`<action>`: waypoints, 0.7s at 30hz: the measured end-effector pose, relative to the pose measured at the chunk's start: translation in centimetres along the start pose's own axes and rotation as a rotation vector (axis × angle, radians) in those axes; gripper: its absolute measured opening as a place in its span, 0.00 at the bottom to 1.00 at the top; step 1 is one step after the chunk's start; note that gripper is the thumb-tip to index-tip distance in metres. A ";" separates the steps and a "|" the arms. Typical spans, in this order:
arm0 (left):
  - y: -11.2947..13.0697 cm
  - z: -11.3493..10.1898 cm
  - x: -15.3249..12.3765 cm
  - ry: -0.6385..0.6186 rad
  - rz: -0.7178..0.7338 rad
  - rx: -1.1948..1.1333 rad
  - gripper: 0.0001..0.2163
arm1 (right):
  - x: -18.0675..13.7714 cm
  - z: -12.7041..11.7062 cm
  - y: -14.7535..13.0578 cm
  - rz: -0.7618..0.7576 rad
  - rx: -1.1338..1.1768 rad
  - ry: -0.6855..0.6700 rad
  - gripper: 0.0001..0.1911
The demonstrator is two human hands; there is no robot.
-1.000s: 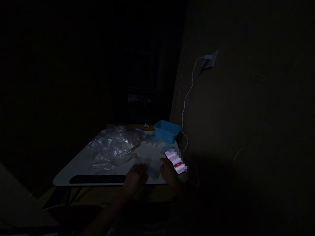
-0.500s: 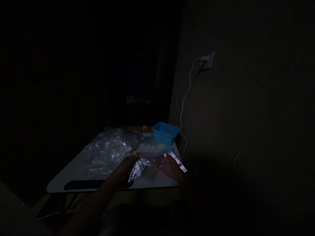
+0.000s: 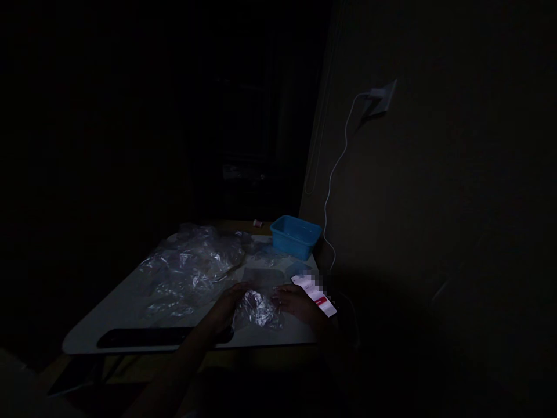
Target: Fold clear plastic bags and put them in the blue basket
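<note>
Against the wall, dim room: a low table, lit mostly by a phone screen; detail is poor.
Table (image 3: 130,302): pale, flat, rounded corners, matt top. A long dark flat strip (image 3: 143,337) lies along its near edge.
Plastic heap (image 3: 191,270): clear crinkled film, glossy, loosely piled mid-table. Risk: it is light and slippery, so a brush from a forearm could slide it off the edge.
Blue tub (image 3: 296,235): rigid plastic, rectangular, open top, at the far right corner by the wall.
Cable (image 3: 333,191): thin white cord hanging from a wall plug (image 3: 380,98) down behind the table. Risk: a snag could drag the phone.
Phone (image 3: 315,293): lit screen, slim slab, touching the right hand near the table's right edge; could be knocked off.
Small bag (image 3: 256,307): crumpled clear film, shiny, on the near table between both hands.
Left hand (image 3: 226,310): fingers curled onto the bag's left side, holding it.
Right hand (image 3: 298,305): rests at the bag's right side; grip cannot be told in this light.
</note>
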State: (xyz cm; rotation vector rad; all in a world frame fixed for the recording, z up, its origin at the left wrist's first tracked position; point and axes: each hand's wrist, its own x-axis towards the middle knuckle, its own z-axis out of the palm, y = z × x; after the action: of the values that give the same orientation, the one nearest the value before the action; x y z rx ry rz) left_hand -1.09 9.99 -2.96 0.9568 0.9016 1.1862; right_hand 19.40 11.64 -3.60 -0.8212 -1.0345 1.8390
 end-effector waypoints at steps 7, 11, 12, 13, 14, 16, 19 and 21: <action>-0.1 -0.8 0.0 -0.098 0.035 0.102 0.19 | 0.4 0.2 0.4 -0.056 -0.109 0.084 0.17; 0.2 -1.4 0.2 -0.093 0.073 0.219 0.18 | 0.7 -0.1 0.6 -0.072 -0.166 0.117 0.19; 0.2 -1.6 0.3 -0.085 0.074 0.248 0.18 | 0.7 -0.1 0.7 -0.081 -0.182 0.124 0.19; 0.2 -1.8 0.4 -0.082 0.077 0.276 0.18 | 0.7 -0.2 0.8 -0.091 -0.195 0.124 0.19; 0.2 -2.0 0.5 -0.078 0.087 0.300 0.17 | 0.7 -0.2 0.8 -0.098 -0.206 0.118 0.19; 0.1 -2.1 0.6 -0.073 0.113 0.325 0.17 | 0.6 -0.3 0.8 -0.107 -0.223 0.101 0.20; 0.0 -2.0 0.5 -0.071 0.124 0.332 0.17 | 0.4 -0.2 0.8 -0.117 -0.259 0.091 0.21; 0.0 -1.8 0.4 -0.065 0.124 0.346 0.16 | 0.3 -0.1 0.8 -0.129 -0.283 0.083 0.21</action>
State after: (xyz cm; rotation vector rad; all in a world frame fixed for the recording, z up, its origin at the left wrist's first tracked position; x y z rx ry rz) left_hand -2.77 10.59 -3.58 1.3391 1.0270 1.1147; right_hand 19.06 11.69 -4.34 -0.9645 -1.2817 1.5588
